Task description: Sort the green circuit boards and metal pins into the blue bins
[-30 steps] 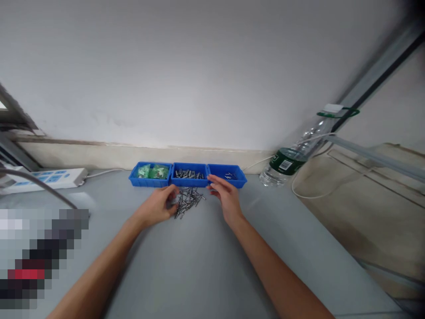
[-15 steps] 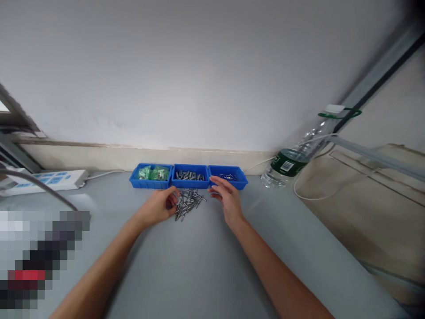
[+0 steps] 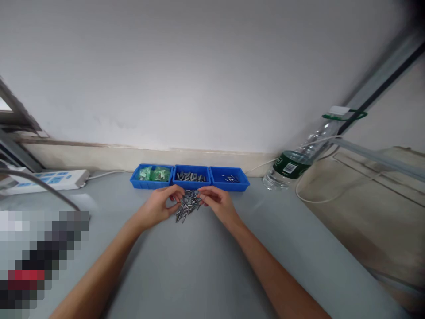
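A loose pile of small metal pin-like pieces (image 3: 187,210) lies on the grey table. At the pile's left side is my left hand (image 3: 162,204), its fingers curled round toward the thumb in a pinch. From the right, my right hand (image 3: 218,203) reaches over the pile's edge with thumb and forefinger drawn together. Whatever sits between the fingertips of either hand is too small to make out. Just behind stand three blue bins: the left bin (image 3: 135,180) has green-tinted bags, the middle bin (image 3: 191,168) short metal cylinders, the right bin (image 3: 229,172) a few thin pins.
A plastic bottle with a green label (image 3: 289,165) leans at the table's right rear, close to a metal frame and white cable. At the left rear lies a white power strip (image 3: 49,180). A grey cable (image 3: 43,184) crosses the left side. The wall rises behind the bins.
My right hand has moved left, from in front of the right bin to the pile, and its fingers have drawn together. My left hand stays beside the pile, its fingers slightly shifted.
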{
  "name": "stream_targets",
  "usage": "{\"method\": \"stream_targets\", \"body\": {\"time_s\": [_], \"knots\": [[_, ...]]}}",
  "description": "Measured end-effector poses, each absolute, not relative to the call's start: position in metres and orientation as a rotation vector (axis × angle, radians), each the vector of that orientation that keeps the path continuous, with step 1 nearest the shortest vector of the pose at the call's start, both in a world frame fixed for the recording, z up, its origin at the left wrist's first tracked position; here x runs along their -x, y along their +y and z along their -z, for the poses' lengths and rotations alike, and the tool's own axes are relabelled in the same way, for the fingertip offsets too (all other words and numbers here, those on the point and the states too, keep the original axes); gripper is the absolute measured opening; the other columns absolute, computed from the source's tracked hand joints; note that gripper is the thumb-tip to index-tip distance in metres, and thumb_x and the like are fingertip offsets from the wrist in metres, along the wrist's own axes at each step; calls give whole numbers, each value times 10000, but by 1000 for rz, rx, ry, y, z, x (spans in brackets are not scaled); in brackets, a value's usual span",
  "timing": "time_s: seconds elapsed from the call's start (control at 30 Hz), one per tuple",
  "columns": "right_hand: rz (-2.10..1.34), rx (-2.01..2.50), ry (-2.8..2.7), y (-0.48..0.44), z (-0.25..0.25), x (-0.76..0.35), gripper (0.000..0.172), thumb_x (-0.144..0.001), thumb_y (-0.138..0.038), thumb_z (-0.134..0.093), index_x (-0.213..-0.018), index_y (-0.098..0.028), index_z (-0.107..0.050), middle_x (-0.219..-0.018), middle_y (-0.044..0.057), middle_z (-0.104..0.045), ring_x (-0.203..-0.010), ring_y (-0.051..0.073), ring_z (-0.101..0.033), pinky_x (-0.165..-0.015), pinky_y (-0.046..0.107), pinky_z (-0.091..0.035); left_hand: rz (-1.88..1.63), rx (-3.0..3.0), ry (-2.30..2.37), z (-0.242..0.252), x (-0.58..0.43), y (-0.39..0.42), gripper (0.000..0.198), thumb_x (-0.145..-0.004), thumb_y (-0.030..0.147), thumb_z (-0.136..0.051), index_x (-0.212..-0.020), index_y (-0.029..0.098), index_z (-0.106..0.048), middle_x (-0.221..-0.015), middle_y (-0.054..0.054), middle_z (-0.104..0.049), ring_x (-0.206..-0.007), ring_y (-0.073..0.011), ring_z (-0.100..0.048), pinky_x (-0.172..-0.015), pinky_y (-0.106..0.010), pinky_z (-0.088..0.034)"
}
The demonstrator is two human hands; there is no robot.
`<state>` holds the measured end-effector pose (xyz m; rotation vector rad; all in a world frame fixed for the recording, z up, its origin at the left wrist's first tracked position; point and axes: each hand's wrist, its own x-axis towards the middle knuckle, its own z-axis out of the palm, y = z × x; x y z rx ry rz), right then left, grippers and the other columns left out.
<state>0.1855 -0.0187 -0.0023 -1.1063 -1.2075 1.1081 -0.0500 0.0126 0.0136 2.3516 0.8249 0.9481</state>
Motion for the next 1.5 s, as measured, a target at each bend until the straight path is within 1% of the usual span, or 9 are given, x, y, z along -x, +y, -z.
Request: {"method": "stream_targets", "body": {"time_s": [0.13,0.33,0.47,0.57,0.63,0.8,1.03,1.2,1.5], "knots": [[-1170,1063,-1404,-23,7,-180,251,-737,-366,-810,-941,-220,-808,-923,61,-800,-854,219,-739,-831,368,-565,-1003,-2407,775,-14,40,5,92,-945,208,-655,-1032,210,-623,-951,-18,-701,-797,-133,-629,-749,-255,-550],[-1350,986,-1372,-24,8,-178,219,-730,-383,-831,-889,-233,-824,-770,26,-768,-724,181,-705,-774,354,-568,-998,-2492,795,-13,41,3,88,-977,258,-649,-1048,212,-623,-964,-25,-703,-806,-145,-644,-752,-267,-559],[-1266,1049,-1257,-21,4,-180,223,-698,-374,-819,-860,-222,-831,-785,49,-783,-683,174,-677,-720,336,-548,-869,-2612,951,-5,51,12,246,-969,251,-634,-1213,216,-641,-1095,-79,-708,-972,-215,-688,-862,-355,-591],[-1137,1103,-1069,-19,1,-185,281,-676,-361,-793,-916,-221,-837,-916,70,-807,-741,197,-694,-718,342,-547,-761,-2699,1108,5,58,19,299,-982,206,-578,-1266,217,-673,-1091,-105,-706,-1001,-247,-700,-889,-392,-596],[-1037,1143,-940,-17,1,-189,343,-657,-342,-782,-975,-226,-837,-960,66,-807,-823,223,-707,-750,353,-554,-678,-2728,1187,11,59,23,294,-990,200,-566,-1249,215,-705,-1075,-114,-715,-958,-252,-713,-876,-398,-599],[-961,1180,-784,-14,2,-195,417,-632,-312,-770,-1039,-243,-834,-856,34,-790,-929,255,-709,-800,362,-550,-610,-2750,1253,16,56,26,254,-1005,187,-545,-1152,203,-751,-1013,-119,-743,-968,-281,-713,-886,-418,-579],[-1008,1154,-823,-17,-3,-192,318,-627,-285,-746,-932,-238,-822,-1027,50,-798,-767,189,-707,-698,318,-528,-679,-2652,1271,11,58,25,314,-989,139,-485,-1219,209,-687,-1060,-103,-726,-886,-246,-710,-789,-358,-575],[-1038,1148,-976,-16,0,-190,299,-649,-314,-731,-915,-201,-807,-880,65,-796,-692,187,-688,-659,320,-524,-1047,-2511,1109,5,53,22,230,-974,177,-546,-1149,210,-692,-952,-50,-727,-810,-184,-705,-776,-304,-577],[-1195,999,-1268,-15,19,-182,356,-718,-356,-826,-1056,-245,-810,-964,64,-813,-900,235,-747,-846,381,-570,-1326,-2440,836,-10,33,6,187,-940,211,-698,-1126,201,-691,-916,-31,-734,-772,-144,-697,-751,-274,-611]]}}
